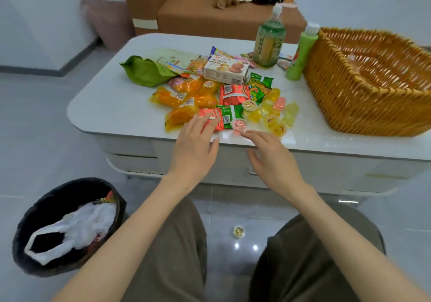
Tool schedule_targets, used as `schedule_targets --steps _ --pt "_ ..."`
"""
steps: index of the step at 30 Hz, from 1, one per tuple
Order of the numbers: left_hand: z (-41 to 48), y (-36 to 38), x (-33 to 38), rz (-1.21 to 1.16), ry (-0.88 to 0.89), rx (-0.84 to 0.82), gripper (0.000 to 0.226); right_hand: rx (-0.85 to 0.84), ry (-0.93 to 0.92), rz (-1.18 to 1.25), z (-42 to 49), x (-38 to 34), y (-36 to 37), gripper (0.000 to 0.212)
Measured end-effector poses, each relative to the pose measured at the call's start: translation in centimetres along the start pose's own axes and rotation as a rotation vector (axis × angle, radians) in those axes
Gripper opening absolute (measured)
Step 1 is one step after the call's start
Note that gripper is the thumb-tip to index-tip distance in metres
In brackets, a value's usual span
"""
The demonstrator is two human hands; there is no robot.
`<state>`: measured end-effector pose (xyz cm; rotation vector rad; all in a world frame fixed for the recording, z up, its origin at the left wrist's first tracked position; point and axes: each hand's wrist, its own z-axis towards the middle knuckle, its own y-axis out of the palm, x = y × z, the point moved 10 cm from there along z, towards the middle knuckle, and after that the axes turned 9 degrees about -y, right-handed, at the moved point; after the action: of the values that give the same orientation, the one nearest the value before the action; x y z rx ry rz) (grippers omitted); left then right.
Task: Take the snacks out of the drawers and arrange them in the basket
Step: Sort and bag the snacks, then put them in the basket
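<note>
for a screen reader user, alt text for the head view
A seated person's open left hand and right hand reach toward a pile of snack packets and jelly cups on a white table. A wicker basket stands at the right with no snacks seen inside.

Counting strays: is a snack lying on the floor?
Yes, a small jelly cup lies on the floor, short of the table.
</note>
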<state>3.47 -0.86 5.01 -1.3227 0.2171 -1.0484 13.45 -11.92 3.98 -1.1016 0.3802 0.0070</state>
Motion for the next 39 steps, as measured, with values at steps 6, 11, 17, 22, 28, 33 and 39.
schedule_targets --steps 6,11,17,22,28,33,39 --pt "-4.8 1.6 0.0 0.057 0.007 -0.101 0.048 -0.151 0.078 -0.045 -5.5 0.3 2.9 0.035" --pt "-6.5 5.6 -1.8 0.097 -0.019 -0.211 0.048 -0.358 0.161 -0.086 -9.1 3.0 10.6 0.035" --pt "-7.5 12.6 -4.3 0.136 -0.033 -0.376 0.047 -0.605 0.347 -0.026 -13.3 8.2 21.2 0.037" --pt "-8.8 18.0 -5.8 0.214 -0.03 -0.522 0.05 -0.736 0.44 0.033 -16.8 11.7 29.2 0.041" --pt "-8.7 20.7 -6.7 0.206 -0.013 -0.554 0.049 -0.822 0.498 0.097 -20.1 13.6 36.4 0.046" --pt "-8.8 22.3 -8.4 0.24 -0.045 -0.595 0.051 -0.843 0.529 0.089 -21.4 15.0 38.5 0.039" --pt "-8.2 22.9 -8.4 0.271 -0.038 -0.599 0.052 -0.83 0.519 0.106 -21.8 15.2 39.0 0.034"
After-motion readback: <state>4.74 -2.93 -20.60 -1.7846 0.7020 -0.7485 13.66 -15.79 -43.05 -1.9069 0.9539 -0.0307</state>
